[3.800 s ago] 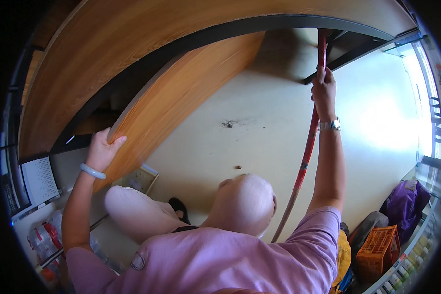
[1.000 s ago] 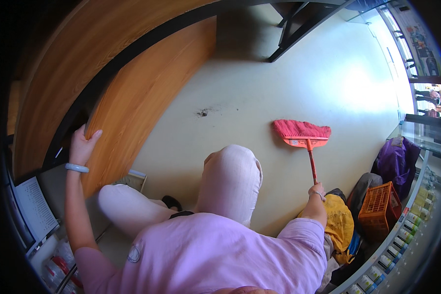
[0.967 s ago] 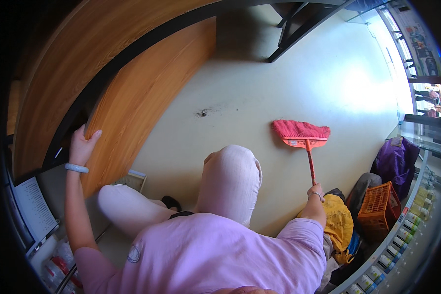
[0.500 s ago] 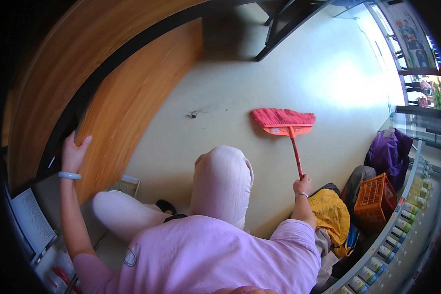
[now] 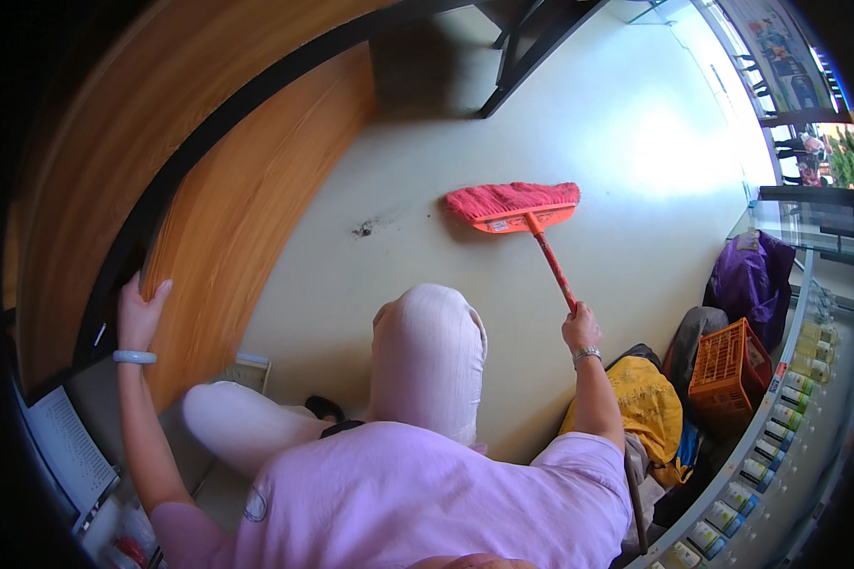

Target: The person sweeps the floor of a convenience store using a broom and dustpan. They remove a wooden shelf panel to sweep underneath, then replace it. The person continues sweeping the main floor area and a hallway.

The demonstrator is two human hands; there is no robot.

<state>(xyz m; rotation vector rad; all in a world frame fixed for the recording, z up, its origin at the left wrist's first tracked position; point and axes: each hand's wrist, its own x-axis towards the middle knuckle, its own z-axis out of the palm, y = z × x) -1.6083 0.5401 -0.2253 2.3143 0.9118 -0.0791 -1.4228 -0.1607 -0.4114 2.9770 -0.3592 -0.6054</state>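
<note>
My right hand (image 5: 582, 327) is closed round the red handle of a broom (image 5: 515, 220) and reaches out ahead of me. The broom's pink-red bristles and orange head rest on the pale floor, with the bristles pointing away. A little heap of dark dirt (image 5: 366, 229) lies on the floor left of the broom head, with fainter smudges between them. At far left my left hand (image 5: 140, 313) grips the edge of an upright wooden panel (image 5: 256, 190); its thumb lies on the front face and the fingertips are hidden behind.
A wooden counter top (image 5: 114, 123) curves above the panel. Black table legs (image 5: 531, 57) stand at the far side. On the right are a purple bag (image 5: 751, 280), an orange crate (image 5: 726, 375), a yellow cloth bag (image 5: 647, 403) and a glass case (image 5: 754, 471) holding several small boxes.
The broom has moved left and farther ahead across the floor, its head now nearer the dirt. My right arm stretches farther forward. My left hand keeps its hold on the panel.
</note>
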